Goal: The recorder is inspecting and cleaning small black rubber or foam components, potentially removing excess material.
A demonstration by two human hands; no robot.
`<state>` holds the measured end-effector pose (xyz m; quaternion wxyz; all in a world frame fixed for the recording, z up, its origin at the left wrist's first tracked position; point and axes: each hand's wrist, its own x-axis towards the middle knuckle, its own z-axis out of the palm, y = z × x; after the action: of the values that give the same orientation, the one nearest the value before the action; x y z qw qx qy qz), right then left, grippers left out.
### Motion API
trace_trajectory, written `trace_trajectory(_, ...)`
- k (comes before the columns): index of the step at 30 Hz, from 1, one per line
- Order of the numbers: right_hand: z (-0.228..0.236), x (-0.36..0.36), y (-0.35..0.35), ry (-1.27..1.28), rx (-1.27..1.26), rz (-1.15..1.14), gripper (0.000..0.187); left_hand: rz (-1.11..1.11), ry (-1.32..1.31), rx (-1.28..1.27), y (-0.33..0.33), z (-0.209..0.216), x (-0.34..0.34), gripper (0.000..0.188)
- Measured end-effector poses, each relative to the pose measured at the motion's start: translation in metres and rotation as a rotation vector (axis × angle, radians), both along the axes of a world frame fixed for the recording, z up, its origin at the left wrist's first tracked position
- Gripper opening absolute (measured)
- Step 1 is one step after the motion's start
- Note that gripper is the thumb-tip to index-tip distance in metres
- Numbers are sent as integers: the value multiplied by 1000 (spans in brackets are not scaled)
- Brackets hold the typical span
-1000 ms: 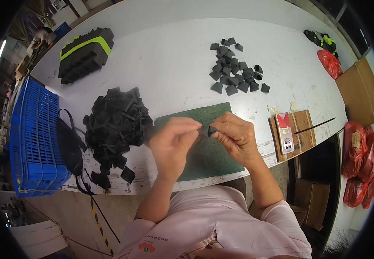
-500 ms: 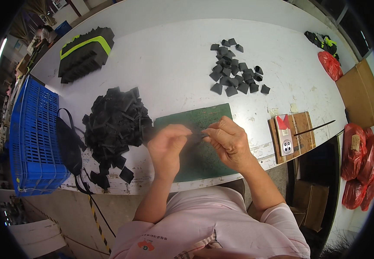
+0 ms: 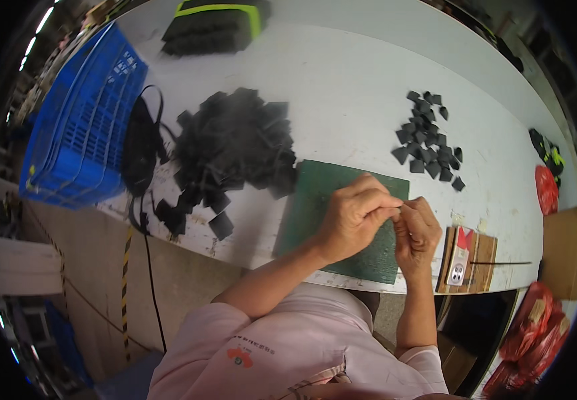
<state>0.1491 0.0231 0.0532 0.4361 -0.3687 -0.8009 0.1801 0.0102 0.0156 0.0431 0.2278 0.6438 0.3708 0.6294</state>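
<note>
My left hand (image 3: 360, 219) and my right hand (image 3: 419, 235) meet fingertip to fingertip over the right part of a green cutting mat (image 3: 310, 200). Both pinch closed. Whatever sits between the fingertips is hidden or too small to make out. Left of the mat spreads a big heap of flat black squares (image 3: 235, 143), slightly blurred, a few lying loose at its near side. Beyond my right hand lies a scattered group of small folded black pieces (image 3: 428, 137), some showing a hollow opening.
A blue plastic crate (image 3: 85, 133) stands at the left, with a black strapped bag (image 3: 140, 150) beside it. Far left sits a black stack with a yellow-green band (image 3: 212, 33). At right are a wooden board (image 3: 485, 253), a phone (image 3: 460, 260), a thin black rod (image 3: 505, 263) and red bags (image 3: 535, 327).
My hands were a little apart, a small dark bit at the right fingertips; now they touch. The view has turned, so the table's things appear shifted, mostly rightward.
</note>
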Motion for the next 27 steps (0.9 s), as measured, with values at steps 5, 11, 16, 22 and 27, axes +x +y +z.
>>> trace_trajectory(5,11,26,20,164,-250,156,11,225,-60,-98,-13,-37,-10,11)
trace_trajectory(11,-28,25,11,462,-683,-204,27,859,252,-503,-19,-132,-86,24)
trace_trajectory(16,-56,-7,-39,168,-970,44,31,802,491,-585,-2,-147,-113,15)
trace_trajectory(22,-77,-48,-35,224,-1286,109,27,417,395,-156,-31,-103,-98,13)
trace_trajectory(27,-101,-65,-23,1022,-1601,243,16,222,414,-42,-50,-87,-72,18)
